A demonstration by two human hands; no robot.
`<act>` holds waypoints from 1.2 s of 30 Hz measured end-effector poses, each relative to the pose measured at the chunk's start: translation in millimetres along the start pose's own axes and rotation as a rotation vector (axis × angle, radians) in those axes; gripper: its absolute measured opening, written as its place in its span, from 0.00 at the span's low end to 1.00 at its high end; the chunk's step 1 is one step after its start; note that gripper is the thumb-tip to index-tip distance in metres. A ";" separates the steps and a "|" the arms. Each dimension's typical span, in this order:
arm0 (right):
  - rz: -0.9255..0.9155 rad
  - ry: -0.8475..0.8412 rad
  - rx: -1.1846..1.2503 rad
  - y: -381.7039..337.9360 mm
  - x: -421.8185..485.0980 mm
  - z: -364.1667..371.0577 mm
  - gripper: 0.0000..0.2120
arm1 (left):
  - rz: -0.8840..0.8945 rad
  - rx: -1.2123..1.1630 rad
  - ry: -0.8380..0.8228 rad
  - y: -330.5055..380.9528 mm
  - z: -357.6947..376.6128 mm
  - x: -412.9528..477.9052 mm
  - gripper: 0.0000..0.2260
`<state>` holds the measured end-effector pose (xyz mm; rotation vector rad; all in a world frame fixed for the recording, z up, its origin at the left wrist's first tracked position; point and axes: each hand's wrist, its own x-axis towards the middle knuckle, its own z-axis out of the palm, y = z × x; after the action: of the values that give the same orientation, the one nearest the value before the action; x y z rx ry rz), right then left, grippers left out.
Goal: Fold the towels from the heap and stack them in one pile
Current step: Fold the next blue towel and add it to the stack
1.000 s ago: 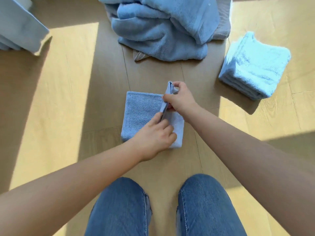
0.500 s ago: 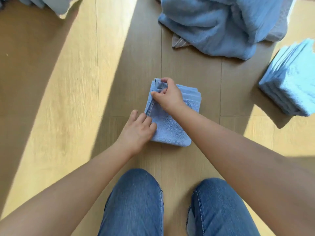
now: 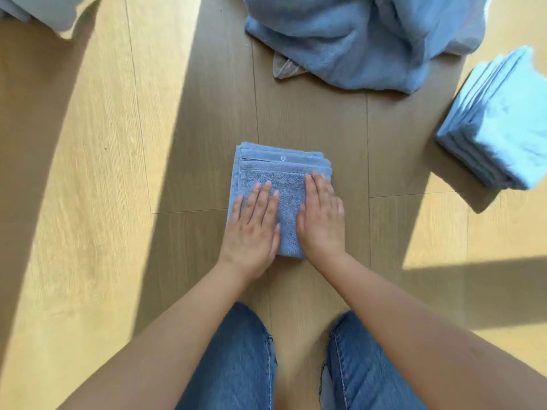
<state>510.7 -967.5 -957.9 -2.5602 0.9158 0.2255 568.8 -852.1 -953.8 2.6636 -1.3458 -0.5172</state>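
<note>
Hands pressing a folded towel, head view. Left hand (image 3: 253, 229) and right hand (image 3: 321, 217) lie palm-down side by side on the towel (image 3: 284, 170), fingers straight, gripping nothing. The towel rests on the wooden floor (image 3: 118, 202) just ahead of the person's knees (image 3: 236, 365), its stacked edges showing along the far side.

Change: a second ago the right hand was carrying one half of the towel across. Half a second ago it pinched the far corner while the left hand steadied the near edge. Both grips have since been released and the towel is a compact square. The fold on this towel looks finished, and flattening is probably the last step before it is moved.

Surroundings: the pile (image 3: 500, 125) of folded towels stands to the right in sunlight, well apart from the hands. The heap (image 3: 355, 37) of unfolded towels lies beyond, at the far side, so more folding remains. A striped cloth corner (image 3: 285, 66) sticks out from under the heap. Grey fabric (image 3: 38, 10) shows at the upper left edge. Only bare floor lies between the towel and the pile, so nothing appears to block the transfer.
</note>
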 end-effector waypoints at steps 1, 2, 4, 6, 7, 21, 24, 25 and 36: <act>-0.052 -0.020 -0.057 4.1 -1.9 5.3 0.25 | 0.006 -0.018 -0.009 5.4 5.2 6.7 0.24; -0.086 -0.035 -0.097 6.8 -2.5 10.4 0.25 | -0.004 -0.020 -0.028 6.8 10.6 13.2 0.25; -0.092 -0.094 -0.077 11.2 -0.3 18.7 0.26 | -0.048 0.002 -0.118 -0.2 19.7 24.1 0.29; -0.097 -0.151 -0.084 15.6 1.7 25.6 0.27 | -0.098 -0.036 -0.162 -18.4 30.8 26.6 0.29; -0.126 -0.164 -0.123 16.9 2.6 30.6 0.28 | -0.101 -0.035 -0.135 -26.9 35.2 25.8 0.29; -0.177 -0.067 -0.212 26.8 6.0 38.1 0.31 | -0.138 -0.014 -0.226 -37.1 32.3 26.7 0.32; -0.103 -0.077 -0.203 26.0 1.2 35.1 0.35 | -0.291 -0.017 -0.248 -38.2 26.5 26.5 0.33; -0.040 -0.118 -0.184 26.9 -1.4 33.9 0.36 | -0.343 -0.015 -0.275 -39.9 23.7 25.9 0.32; 0.100 -0.305 0.135 38.9 -54.2 -0.3 0.27 | -0.448 -0.215 -0.280 -34.1 2.9 -13.8 0.26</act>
<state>444.1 -964.0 -954.9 -2.2781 0.9072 0.5471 586.2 -820.5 -961.6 2.7773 -0.6753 -1.0499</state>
